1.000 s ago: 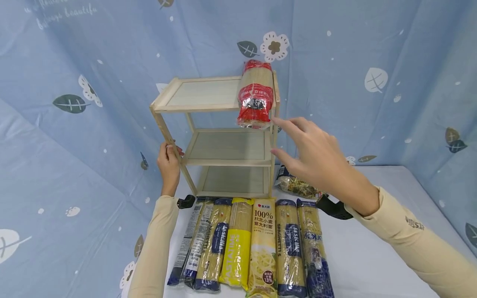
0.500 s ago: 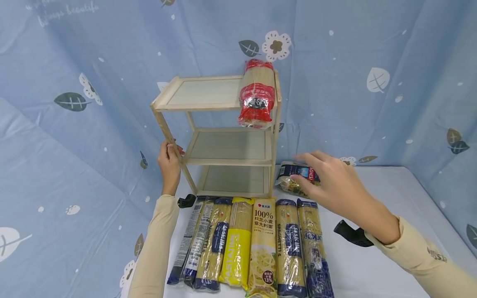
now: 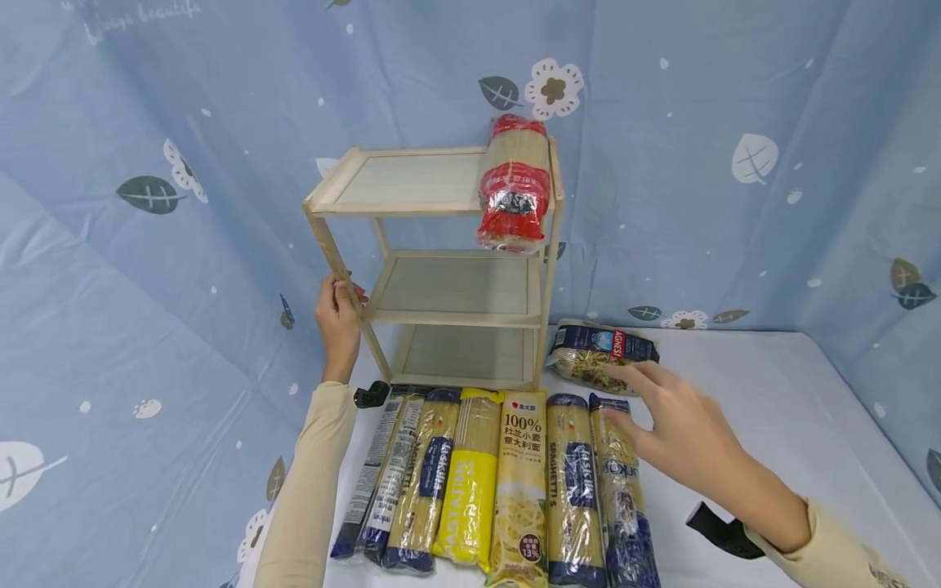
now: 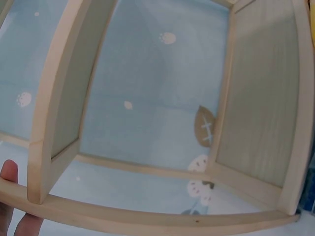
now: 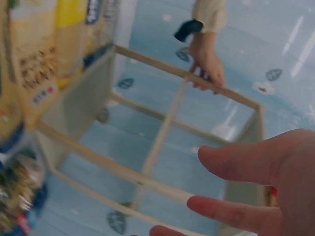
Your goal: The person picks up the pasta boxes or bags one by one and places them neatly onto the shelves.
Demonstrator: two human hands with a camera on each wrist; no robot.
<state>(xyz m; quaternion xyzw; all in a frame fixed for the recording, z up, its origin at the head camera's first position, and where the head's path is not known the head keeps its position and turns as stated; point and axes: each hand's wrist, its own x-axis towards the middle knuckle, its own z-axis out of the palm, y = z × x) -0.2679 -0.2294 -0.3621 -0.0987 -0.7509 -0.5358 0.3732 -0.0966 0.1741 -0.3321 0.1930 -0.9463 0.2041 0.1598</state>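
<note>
Blue cloth (image 3: 662, 204) hangs behind the white table (image 3: 742, 392) and along its left and right sides, creased and loosely rippled. A white flower (image 3: 554, 90) and a pale leaf (image 3: 755, 158) show above the table's back edge, a paw print (image 3: 147, 408) to its left. White lettering (image 3: 143, 16) sits high, left of the table. The light is soft.

looks booth-like, curtained on three sides with blue leaf-and-flower fabric (image 3: 684, 212) around a plain white tabletop (image 3: 750, 392).
</note>
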